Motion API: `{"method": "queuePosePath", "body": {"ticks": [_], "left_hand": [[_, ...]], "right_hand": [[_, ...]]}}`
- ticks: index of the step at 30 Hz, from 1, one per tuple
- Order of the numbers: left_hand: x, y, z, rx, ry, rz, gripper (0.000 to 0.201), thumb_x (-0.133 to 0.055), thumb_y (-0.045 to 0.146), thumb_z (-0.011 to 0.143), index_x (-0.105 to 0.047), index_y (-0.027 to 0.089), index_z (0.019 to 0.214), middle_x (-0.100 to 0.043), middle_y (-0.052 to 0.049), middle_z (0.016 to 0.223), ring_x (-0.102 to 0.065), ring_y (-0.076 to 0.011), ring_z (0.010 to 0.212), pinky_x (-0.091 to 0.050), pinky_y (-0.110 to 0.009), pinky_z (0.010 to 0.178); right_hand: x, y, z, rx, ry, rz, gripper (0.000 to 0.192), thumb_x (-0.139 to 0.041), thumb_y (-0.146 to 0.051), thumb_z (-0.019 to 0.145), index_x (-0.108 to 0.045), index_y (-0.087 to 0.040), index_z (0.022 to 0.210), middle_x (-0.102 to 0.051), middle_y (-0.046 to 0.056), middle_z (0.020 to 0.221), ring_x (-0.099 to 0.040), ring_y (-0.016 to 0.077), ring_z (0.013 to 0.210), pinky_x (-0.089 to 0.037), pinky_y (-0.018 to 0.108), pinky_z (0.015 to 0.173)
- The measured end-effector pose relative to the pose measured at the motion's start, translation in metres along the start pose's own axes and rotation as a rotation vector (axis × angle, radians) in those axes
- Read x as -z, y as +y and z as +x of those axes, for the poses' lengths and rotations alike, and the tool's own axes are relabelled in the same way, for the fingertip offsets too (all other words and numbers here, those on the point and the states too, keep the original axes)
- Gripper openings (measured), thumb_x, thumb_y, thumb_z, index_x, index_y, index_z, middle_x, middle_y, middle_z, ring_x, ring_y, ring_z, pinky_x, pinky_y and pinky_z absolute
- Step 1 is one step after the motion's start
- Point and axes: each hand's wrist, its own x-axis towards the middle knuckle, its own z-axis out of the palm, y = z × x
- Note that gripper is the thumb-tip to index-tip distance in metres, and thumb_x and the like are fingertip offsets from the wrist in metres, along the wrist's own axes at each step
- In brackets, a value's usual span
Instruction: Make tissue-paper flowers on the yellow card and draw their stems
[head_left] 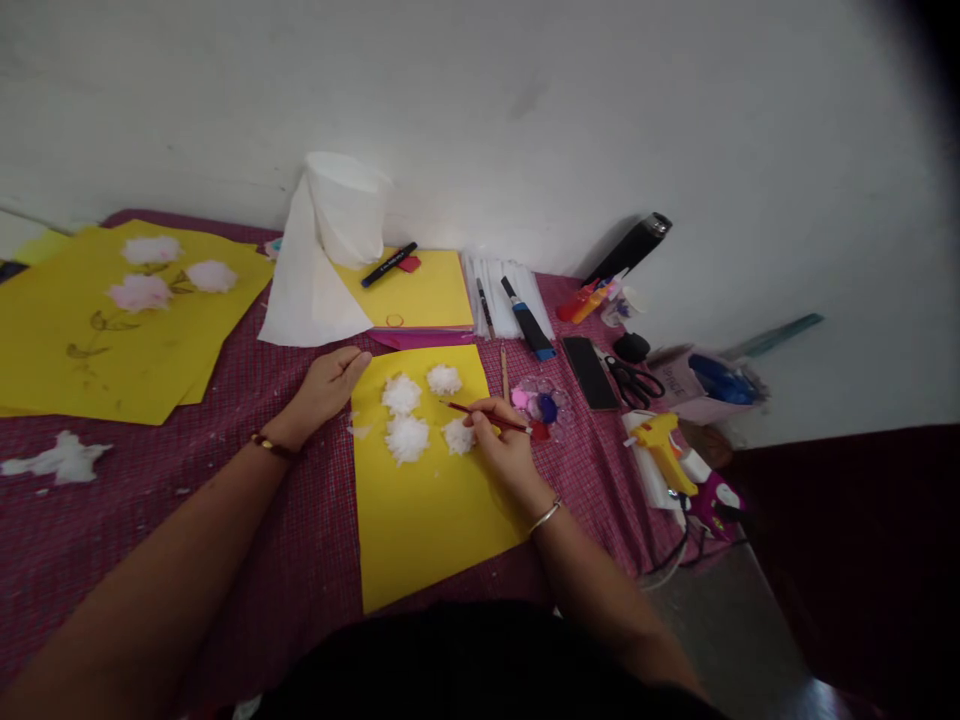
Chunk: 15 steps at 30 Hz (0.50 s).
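A yellow paper sheet (427,510) lies in front of me on the red checked cloth, with several white cotton tufts (406,437) stuck on its upper half. My left hand (328,385) rests flat at the sheet's top left corner, fingers on its edge. My right hand (504,447) holds a thin red paintbrush (487,417), its handle end over the tufts and its other end reaching into a clear paint palette (544,403) with pink and blue paint. The hand sits just right of the lowest right tuft.
A larger yellow sheet (97,330) with pink cotton flowers lies at far left. A tissue roll (337,225), a black marker (388,264), scissors (634,382), a yellow glue gun (664,450) and a black bottle (628,248) crowd the back and right. A loose cotton scrap (60,458) lies left.
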Motion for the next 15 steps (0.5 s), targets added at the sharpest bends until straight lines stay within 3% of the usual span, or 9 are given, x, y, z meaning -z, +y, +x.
{"method": "queuePosePath", "body": {"ticks": [15], "left_hand": [[0.0009, 0.0008, -0.0004, -0.01, -0.033, -0.007, 0.035, -0.039, 0.042, 0.089, -0.036, 0.022, 0.061, -0.038, 0.002, 0.061, -0.04, -0.0141, 0.06, -0.032, -0.028, 0.057]], "right_hand": [[0.0019, 0.0044, -0.0001, 0.036, -0.038, -0.043, 0.014, -0.054, -0.032, 0.091, -0.064, -0.022, 0.091, -0.067, 0.001, 0.079, -0.061, 0.0143, 0.069, -0.046, 0.026, 0.061]]}}
